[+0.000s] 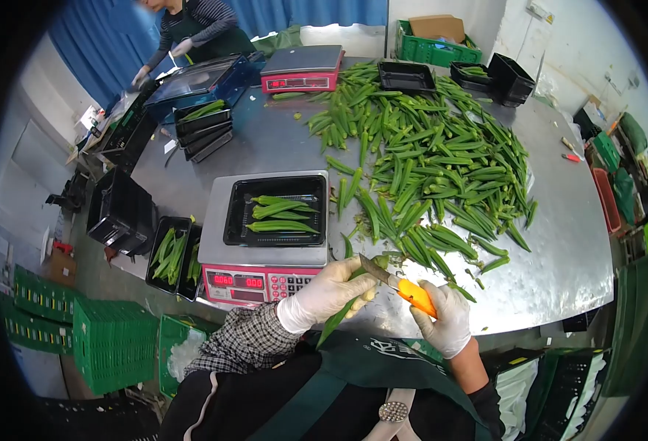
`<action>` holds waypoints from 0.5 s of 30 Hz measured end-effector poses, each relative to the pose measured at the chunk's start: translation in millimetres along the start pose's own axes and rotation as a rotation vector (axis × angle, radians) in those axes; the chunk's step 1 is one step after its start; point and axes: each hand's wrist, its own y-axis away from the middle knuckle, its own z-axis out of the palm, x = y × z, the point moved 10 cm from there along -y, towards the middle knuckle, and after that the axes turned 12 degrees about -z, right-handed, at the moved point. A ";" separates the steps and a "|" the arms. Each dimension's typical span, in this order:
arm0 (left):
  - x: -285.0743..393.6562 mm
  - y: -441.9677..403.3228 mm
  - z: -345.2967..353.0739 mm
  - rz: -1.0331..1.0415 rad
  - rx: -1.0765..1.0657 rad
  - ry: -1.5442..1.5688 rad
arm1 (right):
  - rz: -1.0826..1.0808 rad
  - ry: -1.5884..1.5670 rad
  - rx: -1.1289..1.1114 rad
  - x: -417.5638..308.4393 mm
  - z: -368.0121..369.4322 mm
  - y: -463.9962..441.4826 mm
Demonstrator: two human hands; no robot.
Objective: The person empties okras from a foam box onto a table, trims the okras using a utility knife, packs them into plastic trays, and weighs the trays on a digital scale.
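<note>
So the okra pod [334, 322] is up off the desk [570, 257], just in front of the apron and near the right-hand corner of the scale [214, 220]. The left hand [329, 295] has its gloved fingers wrapped around the pod's middle, and the right hand [442, 317] is closed around the orange handle of a knife [417, 297]. The blade reaches across to the left fingertips; can't tell if it's actually touching the pod.

Handling-wise, I'd guess it's super light, firm but a bit springy, and easy to bruise or snap if you squeeze hard. Probably not too slippery in gloves, though the ridged skin could roll a little. I'd pinch it mid-body, fingers well back from the blade.

Direction: the long axis runs on a slant, from lower left to upper right. The tapered tip pokes out below the left hand, pointing down and left toward the wearer's body. The other end goes up toward the blade, mostly hidden by fingers, so I can't make out the stem properly.
</note>
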 end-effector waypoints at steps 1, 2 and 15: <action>-0.2 1.3 2.4 -0.010 -0.001 0.008 | -0.009 -0.002 0.012 2.4 -0.5 1.5; -0.4 2.7 5.1 -0.020 -0.001 0.016 | -0.018 -0.004 0.025 9.0 0.8 4.3; 22.5 31.2 4.7 0.145 -0.122 -0.023 | 0.502 -0.242 0.205 107.8 3.9 79.3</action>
